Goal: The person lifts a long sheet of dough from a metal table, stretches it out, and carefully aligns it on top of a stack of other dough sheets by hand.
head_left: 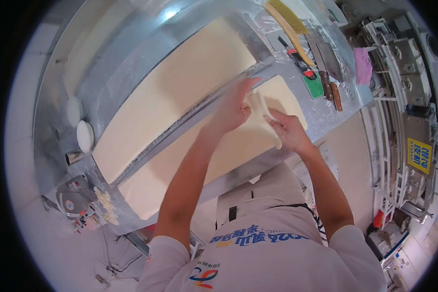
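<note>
A long, pale sheet of dough [194, 155] lies along the near side of the metal table. Toward its right end a flap is lifted and folded into a raised ridge. My right hand [289, 130] is closed on this flap, thumb and fingers pinching its edge. Just left of the ridge is my left hand [233, 108], low over the dough and smeared by motion. One finger seems to reach toward the sheet's far edge; whether it grips the dough is unclear. A second wide dough sheet [175, 80] lies flat beyond, parallel to the first.
A wooden-handled brush [292, 31], cleavers with brown handles [331, 87], a red-and-black tool [299, 61] and a green scraper [313, 86] lie at the right. On the left are a white round dish [85, 136], a metal cup [74, 157], a scale [75, 197] and dough scraps [106, 207].
</note>
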The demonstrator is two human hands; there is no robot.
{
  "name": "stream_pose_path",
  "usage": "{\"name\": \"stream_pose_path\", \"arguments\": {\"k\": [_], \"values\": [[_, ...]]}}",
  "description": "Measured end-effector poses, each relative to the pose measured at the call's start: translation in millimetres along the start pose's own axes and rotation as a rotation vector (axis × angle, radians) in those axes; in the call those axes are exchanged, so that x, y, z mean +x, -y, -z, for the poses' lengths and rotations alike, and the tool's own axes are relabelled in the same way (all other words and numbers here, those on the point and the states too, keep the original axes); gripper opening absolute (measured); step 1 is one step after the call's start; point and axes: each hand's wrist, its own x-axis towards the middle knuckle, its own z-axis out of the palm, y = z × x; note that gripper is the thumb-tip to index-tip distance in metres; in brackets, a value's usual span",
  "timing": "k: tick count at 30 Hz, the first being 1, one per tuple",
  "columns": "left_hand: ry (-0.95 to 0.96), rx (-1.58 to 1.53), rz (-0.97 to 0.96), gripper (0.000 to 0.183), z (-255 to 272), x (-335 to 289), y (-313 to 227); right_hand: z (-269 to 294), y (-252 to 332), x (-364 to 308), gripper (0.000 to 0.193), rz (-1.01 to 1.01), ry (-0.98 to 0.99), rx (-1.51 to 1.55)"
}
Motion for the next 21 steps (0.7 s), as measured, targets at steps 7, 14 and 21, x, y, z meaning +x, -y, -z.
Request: {"name": "stream_pose_path", "arguments": {"k": [7, 14, 21], "values": [[0.468, 0.088, 0.124, 0.036, 39, 44, -28, 33, 6, 0, 0.034, -0.089, 0.153, -0.018], [0.337, -0.148, 0.548, 0.017, 45, 27, -48, 23, -18, -21, 0.034, -0.100, 0.046, 0.223], [0.084, -0.113, 0.308, 0.014, 69, -11, -105, 35, 23, -76, 0.030, -0.014, 0.149, 0.136]]}}
